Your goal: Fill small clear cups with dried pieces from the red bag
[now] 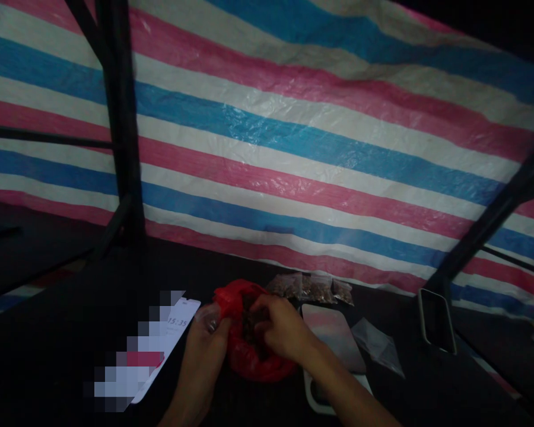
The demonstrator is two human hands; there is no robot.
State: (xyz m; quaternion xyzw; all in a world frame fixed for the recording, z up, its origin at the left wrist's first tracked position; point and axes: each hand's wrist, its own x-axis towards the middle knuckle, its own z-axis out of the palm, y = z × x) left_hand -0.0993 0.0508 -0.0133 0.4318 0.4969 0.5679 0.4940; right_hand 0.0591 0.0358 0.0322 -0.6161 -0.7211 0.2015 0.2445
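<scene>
1. Red plastic bag [253,350] sits on the dark table [62,332], close in front of me, its mouth open and gathered between both my hands.
2. My left hand [207,350] pinches a small clear pouch [207,312] at the bag's left rim, fingers pressed together on the film.
3. My right hand [282,329] reaches into the bag's mouth, fingertips curled on the dark loose contents; light is too dim to tell whether I am pinching any of it.
4. Handling, as I judge it: thin film, soft and limp, no shape of its own, slumps where not held. Light but bottom-heavy with loose fill. Best taken at the gathered rim, not the belly; the film is slick and could tear if pulled hard.
5. Clear pouch looks flimsier, wants a two-finger pinch at its opening.
6. Nearby: a row of filled small packets [311,287] just behind the bag; an empty clear pouch [378,344] to the right; a flat scale [333,338] touching my right wrist; a lit phone [160,350] to the left; another phone [436,320] well apart on the right.
7. Striped tarp [315,148] hangs behind.
</scene>
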